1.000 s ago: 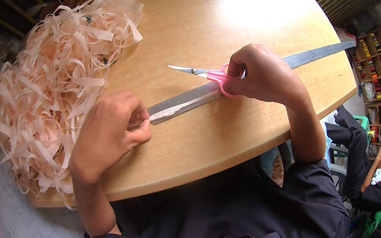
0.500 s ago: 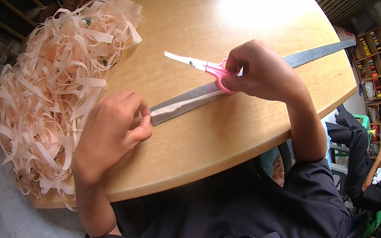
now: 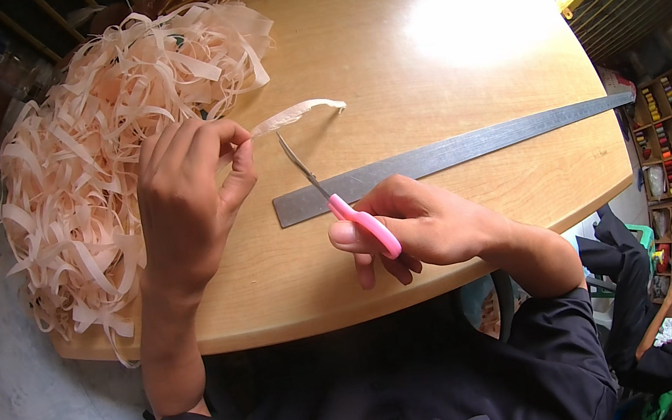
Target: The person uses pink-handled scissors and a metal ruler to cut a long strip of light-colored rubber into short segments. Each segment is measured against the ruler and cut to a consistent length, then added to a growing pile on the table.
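My left hand (image 3: 188,194) pinches one end of a pale cut strip (image 3: 299,113), lifted over the wooden table (image 3: 382,53) beside the big heap of similar strips (image 3: 90,152). My right hand (image 3: 414,228) grips pink-handled scissors (image 3: 334,197), with the blades pointing up toward the strip and their tips just below it. A long grey metal ruler (image 3: 450,152) lies flat on the table, running from beside my right hand out to the right edge. The scissors' blades cross over the ruler's left end.
The strip heap spills over the table's left edge. At the right stand shelves with small coloured items (image 3: 671,130). Another person in dark clothes (image 3: 653,327) sits low at the lower right. The table's front edge curves just before my body.
My left hand pulled the freed strip up and left toward the heap. My right hand drew back toward me with the scissors, leaving the ruler bare on the table.
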The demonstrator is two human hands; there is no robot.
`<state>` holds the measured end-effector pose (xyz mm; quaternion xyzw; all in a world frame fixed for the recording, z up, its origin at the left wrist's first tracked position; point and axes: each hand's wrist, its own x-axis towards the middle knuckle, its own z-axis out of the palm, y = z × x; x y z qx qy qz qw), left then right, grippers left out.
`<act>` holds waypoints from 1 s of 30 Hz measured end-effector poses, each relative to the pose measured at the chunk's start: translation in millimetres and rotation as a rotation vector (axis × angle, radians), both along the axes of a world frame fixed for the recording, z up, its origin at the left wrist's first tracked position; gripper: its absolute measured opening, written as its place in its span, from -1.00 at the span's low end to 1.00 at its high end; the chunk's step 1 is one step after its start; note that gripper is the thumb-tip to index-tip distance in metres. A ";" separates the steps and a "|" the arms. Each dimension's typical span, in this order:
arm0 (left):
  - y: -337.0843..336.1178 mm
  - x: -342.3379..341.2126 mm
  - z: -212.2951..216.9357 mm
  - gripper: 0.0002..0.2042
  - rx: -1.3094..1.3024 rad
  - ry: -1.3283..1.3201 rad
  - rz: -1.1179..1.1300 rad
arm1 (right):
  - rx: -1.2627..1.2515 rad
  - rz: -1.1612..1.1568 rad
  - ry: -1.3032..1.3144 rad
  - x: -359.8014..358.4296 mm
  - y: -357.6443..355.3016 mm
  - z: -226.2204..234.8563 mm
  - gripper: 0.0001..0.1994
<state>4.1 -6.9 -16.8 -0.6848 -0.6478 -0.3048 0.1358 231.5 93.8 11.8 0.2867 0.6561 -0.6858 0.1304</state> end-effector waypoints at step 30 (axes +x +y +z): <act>0.8 5.1 2.6 -0.82 0.060 0.121 -0.131 | -0.048 -0.002 0.021 0.2 1.2 -1.5 -0.33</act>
